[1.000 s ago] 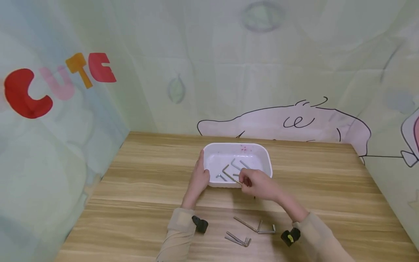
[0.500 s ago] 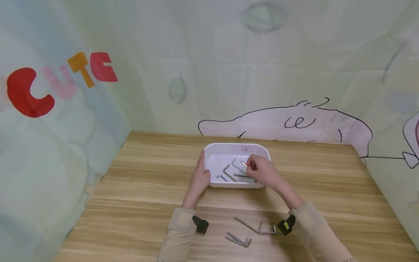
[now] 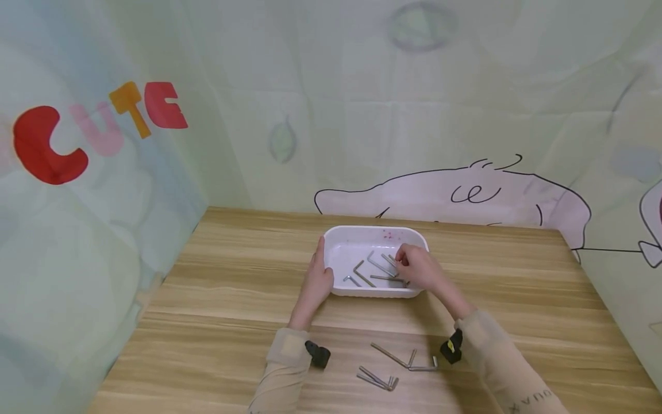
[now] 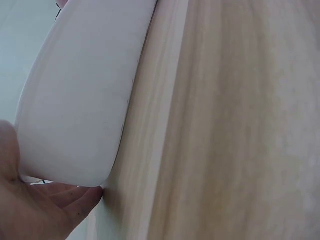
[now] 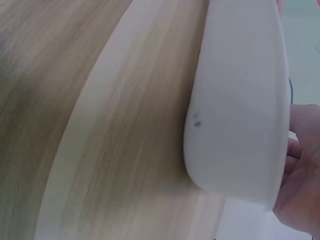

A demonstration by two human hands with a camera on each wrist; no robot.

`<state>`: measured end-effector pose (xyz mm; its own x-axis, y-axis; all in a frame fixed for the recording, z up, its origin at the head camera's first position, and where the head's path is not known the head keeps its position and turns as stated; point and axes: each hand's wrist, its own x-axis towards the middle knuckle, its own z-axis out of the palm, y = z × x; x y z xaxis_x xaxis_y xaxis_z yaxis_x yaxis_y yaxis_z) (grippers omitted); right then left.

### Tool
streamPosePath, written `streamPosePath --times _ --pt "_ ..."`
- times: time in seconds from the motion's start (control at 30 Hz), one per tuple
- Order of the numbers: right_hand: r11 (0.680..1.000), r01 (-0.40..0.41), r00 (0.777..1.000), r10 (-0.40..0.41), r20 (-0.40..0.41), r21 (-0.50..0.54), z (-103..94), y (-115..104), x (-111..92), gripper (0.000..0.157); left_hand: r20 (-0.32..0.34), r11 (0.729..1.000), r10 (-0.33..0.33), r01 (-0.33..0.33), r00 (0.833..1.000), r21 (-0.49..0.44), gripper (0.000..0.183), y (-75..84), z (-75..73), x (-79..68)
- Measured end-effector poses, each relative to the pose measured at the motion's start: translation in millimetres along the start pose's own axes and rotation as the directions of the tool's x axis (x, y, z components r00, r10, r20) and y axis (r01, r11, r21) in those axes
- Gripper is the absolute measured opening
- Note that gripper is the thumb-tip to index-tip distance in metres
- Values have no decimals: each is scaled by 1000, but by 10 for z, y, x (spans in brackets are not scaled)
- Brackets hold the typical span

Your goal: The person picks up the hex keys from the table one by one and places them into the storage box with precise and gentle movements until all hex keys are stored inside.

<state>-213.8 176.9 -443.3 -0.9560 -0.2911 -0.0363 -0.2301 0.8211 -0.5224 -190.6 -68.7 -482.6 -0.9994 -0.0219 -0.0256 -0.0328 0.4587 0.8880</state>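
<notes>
A white tray [image 3: 377,292] with L-shaped hex keys in it stands on the table. My left hand [image 3: 316,282] holds the tray's left end, its thumb over the rim and the other fingers along the outer wall; the left wrist view shows these fingers [image 4: 82,202] around the corner. Over the tray's right part my right hand [image 3: 420,267] pinches a hex key [image 3: 391,258] with its fingertips, most of the key hidden by the fingers. Close beside it lie a silver hex key [image 3: 380,263] and a darker hex key [image 3: 385,278]. A bronze hex key [image 3: 360,274] and a small silver hex key [image 3: 353,280] lie further left.
Nearer to me on the wooden table [image 3: 227,299], several more hex keys lie in two groups: a pair of silver hex keys [image 3: 374,379] and a longer bronze hex key [image 3: 389,355] beside another. A printed cloth [image 3: 248,103] hangs behind the table and along its sides.
My right hand has moved from the tray's front rim back and right, among the keys in its right part. The left hand has stayed on the tray's left end.
</notes>
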Motion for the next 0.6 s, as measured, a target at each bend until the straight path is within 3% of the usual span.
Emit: streamPosePath --times 0.6 --pt "986 27 1000 -28 -4 -164 29 31 265 10 2 1000 -5 5 1000 -3 74 10 3 -12"
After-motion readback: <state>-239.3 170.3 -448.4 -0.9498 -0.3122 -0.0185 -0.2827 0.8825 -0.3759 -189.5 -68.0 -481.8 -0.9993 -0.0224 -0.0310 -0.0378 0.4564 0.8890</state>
